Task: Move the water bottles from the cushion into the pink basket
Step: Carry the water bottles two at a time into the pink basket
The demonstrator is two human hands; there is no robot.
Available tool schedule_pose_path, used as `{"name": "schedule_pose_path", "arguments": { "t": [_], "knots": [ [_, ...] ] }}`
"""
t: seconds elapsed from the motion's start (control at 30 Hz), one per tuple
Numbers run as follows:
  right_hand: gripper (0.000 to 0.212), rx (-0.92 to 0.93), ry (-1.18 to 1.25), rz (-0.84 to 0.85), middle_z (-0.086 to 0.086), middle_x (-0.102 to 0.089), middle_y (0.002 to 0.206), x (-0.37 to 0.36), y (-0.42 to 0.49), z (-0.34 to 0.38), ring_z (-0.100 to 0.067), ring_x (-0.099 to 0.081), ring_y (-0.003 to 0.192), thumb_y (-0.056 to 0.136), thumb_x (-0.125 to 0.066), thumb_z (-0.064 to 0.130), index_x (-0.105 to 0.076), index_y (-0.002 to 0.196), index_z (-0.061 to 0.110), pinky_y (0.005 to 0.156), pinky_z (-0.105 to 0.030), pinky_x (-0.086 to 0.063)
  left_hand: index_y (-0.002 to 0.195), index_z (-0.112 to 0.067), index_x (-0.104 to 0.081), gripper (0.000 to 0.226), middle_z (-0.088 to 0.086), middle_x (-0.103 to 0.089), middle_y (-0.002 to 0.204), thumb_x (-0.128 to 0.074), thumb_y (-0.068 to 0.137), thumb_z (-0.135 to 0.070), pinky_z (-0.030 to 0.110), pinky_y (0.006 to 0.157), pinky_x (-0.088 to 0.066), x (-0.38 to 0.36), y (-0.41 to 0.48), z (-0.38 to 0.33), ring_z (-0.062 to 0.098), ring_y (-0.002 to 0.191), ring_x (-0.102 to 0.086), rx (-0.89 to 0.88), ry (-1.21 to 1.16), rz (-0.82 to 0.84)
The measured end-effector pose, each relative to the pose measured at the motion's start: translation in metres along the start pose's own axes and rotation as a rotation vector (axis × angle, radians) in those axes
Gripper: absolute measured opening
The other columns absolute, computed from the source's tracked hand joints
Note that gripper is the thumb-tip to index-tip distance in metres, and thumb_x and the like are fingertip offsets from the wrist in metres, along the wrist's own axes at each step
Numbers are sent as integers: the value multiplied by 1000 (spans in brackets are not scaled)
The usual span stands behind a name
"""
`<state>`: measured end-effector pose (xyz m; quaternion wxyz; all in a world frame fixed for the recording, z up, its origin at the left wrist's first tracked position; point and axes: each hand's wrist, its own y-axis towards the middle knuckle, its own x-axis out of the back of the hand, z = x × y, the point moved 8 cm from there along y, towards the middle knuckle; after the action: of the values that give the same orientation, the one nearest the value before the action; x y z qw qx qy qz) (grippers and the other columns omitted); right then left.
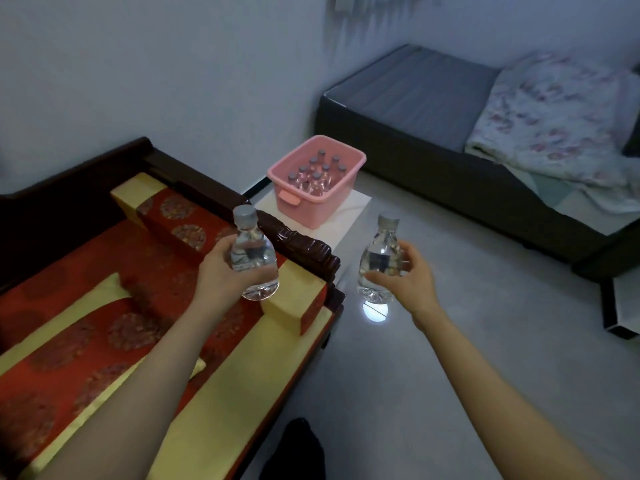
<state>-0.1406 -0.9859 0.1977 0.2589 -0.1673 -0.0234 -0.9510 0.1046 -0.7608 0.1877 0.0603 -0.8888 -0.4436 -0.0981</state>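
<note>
Above the right end of the red-and-yellow cushion [104, 306], the left hand [220, 270] holds a water bottle [254, 259] upright. Fingers wrap the body from the left, grey cap on top, base clear of the fabric. The bottle sits just in front of the dark wooden armrest [306, 249].

Right hand [407, 280] grips a second bottle [379, 259] from the right side, thumb across the front, cap tilted slightly right. That one hangs over the grey floor [450, 358], beside the sofa edge, with a bright light spot [375, 310] on the floor below it.

Both bottles are clear, full and at about the same height, well apart from each other.

The pink basket [332, 207] is beyond both hands and roughly between them, on a white stand [346, 221] against the wall. Several capped bottles [317, 174] stand upright inside it. Neither held bottle is over the basket.

Far right: a low grey bed [415, 98] with a floral blanket [554, 116].
</note>
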Motion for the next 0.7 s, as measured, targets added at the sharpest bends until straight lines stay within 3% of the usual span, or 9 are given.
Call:
{"name": "schedule_pose_path", "arguments": {
  "t": [0.17, 0.33, 0.5, 0.6, 0.7],
  "knots": [
    [59, -24, 12, -12, 13, -65, 92, -3, 70, -12, 4, -61, 76, 60, -87, 9, -57, 104, 34, 58, -10, -46, 106, -22, -63, 58, -7, -71, 90, -90, 56, -14, 10, 62, -49, -45, 68, 0, -1, 78, -68, -2, 50, 69],
    [58, -10, 28, -25, 11, -61, 95, -1, 158, 6, -1, -59, 78, 63, -86, 8, -54, 100, 37, 56, -6, -46, 96, -31, -64, 50, -4, -72, 91, -90, 56, -18, 32, 77, -57, -71, 143, -11, 8, 80, -70, 4, 35, 54],
    [61, -43, -6, -15, 7, -62, 101, 13, 232, 1, -4, -59, 86, 62, -87, 12, -55, 112, 27, 65, -16, -44, 97, -41, -63, 58, -2, -71, 103, -93, 47, -34, 44, 86, -55, -107, 213, -24, 17, 93, -69, 12, 60, 96],
    [62, -42, -11, 6, 14, -62, 100, 19, 287, 4, -3, -59, 87, 60, -88, 16, -55, 111, 30, 65, -18, -44, 101, -34, -63, 61, -1, -70, 104, -93, 49, -31, 44, 88, -55, -133, 259, -33, 17, 93, -69, 2, 47, 72],
    [60, -9, -43, 79, 16, -61, 100, 16, 339, 3, -2, -61, 86, 61, -88, 19, -53, 106, 36, 64, -15, -44, 109, -27, -61, 66, -6, -70, 100, -92, 50, -30, 35, 85, -56, -153, 293, -28, 8, 86, -69, 4, 77, 9]
  ]
}}
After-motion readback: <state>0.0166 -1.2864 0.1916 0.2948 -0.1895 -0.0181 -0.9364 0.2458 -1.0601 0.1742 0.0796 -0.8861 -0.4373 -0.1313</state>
